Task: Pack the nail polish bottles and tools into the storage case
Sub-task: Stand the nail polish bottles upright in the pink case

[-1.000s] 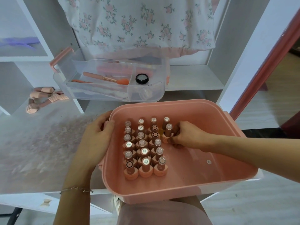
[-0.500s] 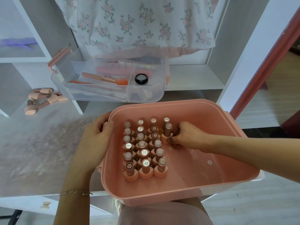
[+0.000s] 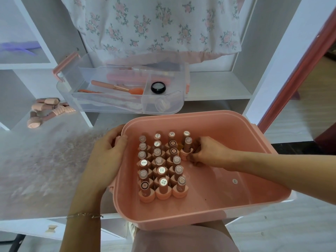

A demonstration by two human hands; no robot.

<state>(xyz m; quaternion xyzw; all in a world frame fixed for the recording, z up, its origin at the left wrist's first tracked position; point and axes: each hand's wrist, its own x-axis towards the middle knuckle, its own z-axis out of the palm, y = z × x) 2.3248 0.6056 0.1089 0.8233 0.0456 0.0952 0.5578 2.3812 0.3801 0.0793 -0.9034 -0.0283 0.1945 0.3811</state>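
Observation:
A pink storage case (image 3: 236, 124) stands open in front of me. Several nail polish bottles (image 3: 161, 170) stand upright in rows in its left half. My right hand (image 3: 209, 154) is inside the case, fingers closed on one bottle (image 3: 187, 146) at the right end of the block, second row from the back. My left hand (image 3: 109, 153) grips the case's left rim. A few more bottles (image 3: 47, 110) lie on the table at far left. A clear tray (image 3: 127, 91) behind the case holds brushes (image 3: 116, 87) and a small black jar (image 3: 158, 87).
The case overhangs the front of a white table (image 3: 45, 160). White shelving (image 3: 218, 88) stands behind, with a floral cloth (image 3: 154, 24) hanging over it. The case's right half is bare apart from a small round sticker (image 3: 235, 181). A red door frame (image 3: 300, 70) is at right.
Hardly anything has moved. My right hand stays on the same bottle and my left hand stays on the rim; the view has shifted slightly.

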